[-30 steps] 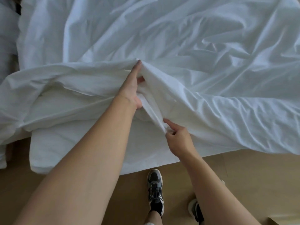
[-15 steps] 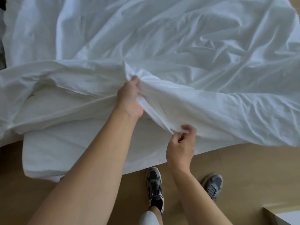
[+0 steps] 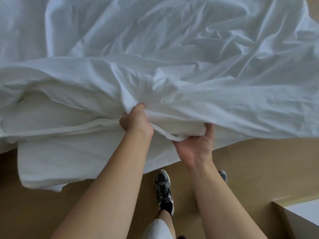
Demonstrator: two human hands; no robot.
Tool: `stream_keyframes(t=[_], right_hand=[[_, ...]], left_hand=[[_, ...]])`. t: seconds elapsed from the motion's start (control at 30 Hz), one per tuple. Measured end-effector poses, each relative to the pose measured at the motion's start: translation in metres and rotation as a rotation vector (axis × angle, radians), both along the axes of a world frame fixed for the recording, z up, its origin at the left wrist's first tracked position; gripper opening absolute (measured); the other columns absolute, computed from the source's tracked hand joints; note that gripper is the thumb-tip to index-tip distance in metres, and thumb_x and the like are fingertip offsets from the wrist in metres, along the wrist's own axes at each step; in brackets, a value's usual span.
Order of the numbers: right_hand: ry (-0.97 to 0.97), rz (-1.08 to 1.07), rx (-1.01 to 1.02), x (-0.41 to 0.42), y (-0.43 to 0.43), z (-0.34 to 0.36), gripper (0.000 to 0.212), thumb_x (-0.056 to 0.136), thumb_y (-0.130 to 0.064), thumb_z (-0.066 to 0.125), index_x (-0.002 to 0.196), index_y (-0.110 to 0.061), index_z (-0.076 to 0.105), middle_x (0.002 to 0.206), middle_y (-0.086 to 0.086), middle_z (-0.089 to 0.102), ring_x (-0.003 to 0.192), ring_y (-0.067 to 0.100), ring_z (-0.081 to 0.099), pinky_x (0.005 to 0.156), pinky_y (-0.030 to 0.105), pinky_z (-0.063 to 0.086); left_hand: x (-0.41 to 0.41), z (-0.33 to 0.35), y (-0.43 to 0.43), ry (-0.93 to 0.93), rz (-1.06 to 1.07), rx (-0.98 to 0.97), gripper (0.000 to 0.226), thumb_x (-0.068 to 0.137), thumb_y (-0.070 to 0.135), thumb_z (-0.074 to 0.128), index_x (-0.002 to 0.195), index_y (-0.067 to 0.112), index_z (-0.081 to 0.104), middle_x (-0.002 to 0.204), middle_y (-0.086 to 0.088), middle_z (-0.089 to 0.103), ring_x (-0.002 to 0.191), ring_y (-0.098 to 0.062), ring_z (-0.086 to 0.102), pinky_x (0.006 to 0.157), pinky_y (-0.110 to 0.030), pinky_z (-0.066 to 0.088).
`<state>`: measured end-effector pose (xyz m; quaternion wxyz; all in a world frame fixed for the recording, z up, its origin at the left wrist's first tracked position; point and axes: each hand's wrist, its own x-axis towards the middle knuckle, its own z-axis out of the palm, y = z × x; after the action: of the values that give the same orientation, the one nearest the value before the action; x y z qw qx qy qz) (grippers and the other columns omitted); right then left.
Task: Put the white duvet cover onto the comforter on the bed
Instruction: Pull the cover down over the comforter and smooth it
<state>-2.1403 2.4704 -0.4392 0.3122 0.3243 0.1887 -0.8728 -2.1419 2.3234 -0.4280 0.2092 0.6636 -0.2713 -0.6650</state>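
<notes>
Your left grip [image 3: 136, 120] sits just left of the frame's centre, closed tight round a bunched fold of the cover [image 3: 189, 57]. The back of the hand faces you. One fingertip [image 3: 141, 106] shows on top of the fold and the rest are buried in cloth. Creases fan out from the fold toward the upper middle.

Your right grip [image 3: 194, 146] is just to the right and a little lower, palm turned up toward you. Its fingers curl under the cover's hem and are hidden there, and the thumb [image 3: 209, 131] stands up against the cloth. The hem runs as a narrow band from the left grip down into the right palm. Both grips hold the same edge, near each other but apart.

The cover fills the upper two thirds of the frame, rumpled, with its near edge lifted at your grips. Under that edge, between the grips and out to the left centre, a thicker padded white layer shows, which looks like the comforter [image 3: 51, 114]. You cannot tell how far it reaches inside the cover. Below it at lower left a flat white sheet [image 3: 69, 163] hangs over the tan floor [image 3: 259, 169].

A grey-and-black shoe [image 3: 163, 187] stands between your forearms, and a second shoe [image 3: 222, 175] peeps out behind the right forearm. A white box corner [image 3: 303, 214] sits at lower right.
</notes>
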Motion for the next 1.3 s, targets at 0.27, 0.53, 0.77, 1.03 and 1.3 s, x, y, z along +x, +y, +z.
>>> stream_keyframes(t=[0.27,0.53,0.77,1.03,1.3], right_hand=[[-0.147,0.101,0.304,-0.042,-0.001,0.003,0.071,0.069,-0.056,0.086,0.127,-0.02,0.064,0.116,0.013,0.074,0.103,0.039,0.072,0.094,0.057,0.055],[-0.082,0.204,0.904,-0.064,0.018,-0.004,0.044,0.086,-0.011,0.067,0.128,-0.01,0.055,0.112,-0.001,0.067,0.092,0.014,0.064,0.074,0.026,0.052],[0.054,0.597,0.859,-0.076,0.035,0.074,0.018,0.09,-0.02,0.072,0.104,-0.016,0.061,0.105,-0.002,0.064,0.097,0.021,0.062,0.089,0.038,0.051],[0.114,0.643,0.757,-0.133,0.008,0.144,0.027,0.087,-0.013,0.07,0.113,-0.01,0.066,0.112,0.009,0.069,0.099,0.03,0.067,0.091,0.047,0.058],[0.661,1.391,1.345,-0.164,-0.046,0.151,0.052,0.11,-0.039,0.023,0.139,-0.007,0.053,0.132,0.024,0.059,0.123,0.031,0.056,0.1,0.036,0.042]], left_hand=[[-0.016,-0.011,0.014,-0.241,0.255,-0.121,0.074,0.063,0.026,0.085,0.119,0.016,0.036,0.1,0.0,0.05,0.075,-0.018,0.055,0.072,-0.039,0.054],[-0.033,0.024,0.029,-0.015,0.183,0.211,0.098,0.059,0.058,0.091,0.134,0.012,0.049,0.13,-0.007,0.066,0.108,-0.031,0.068,0.095,-0.053,0.055],[-0.03,0.089,-0.002,-0.029,0.024,0.187,0.016,0.087,0.006,0.052,0.096,0.01,0.065,0.104,-0.011,0.068,0.094,-0.029,0.069,0.097,-0.048,0.053],[-0.042,0.157,-0.079,-0.014,0.195,0.221,0.021,0.078,-0.003,0.032,0.068,0.013,0.042,0.07,-0.009,0.061,0.067,-0.028,0.06,0.094,-0.043,0.053],[-0.064,0.129,-0.139,0.02,-0.108,0.228,0.019,0.091,0.013,0.05,0.102,0.003,0.063,0.104,-0.018,0.064,0.099,-0.036,0.062,0.099,-0.052,0.051]])
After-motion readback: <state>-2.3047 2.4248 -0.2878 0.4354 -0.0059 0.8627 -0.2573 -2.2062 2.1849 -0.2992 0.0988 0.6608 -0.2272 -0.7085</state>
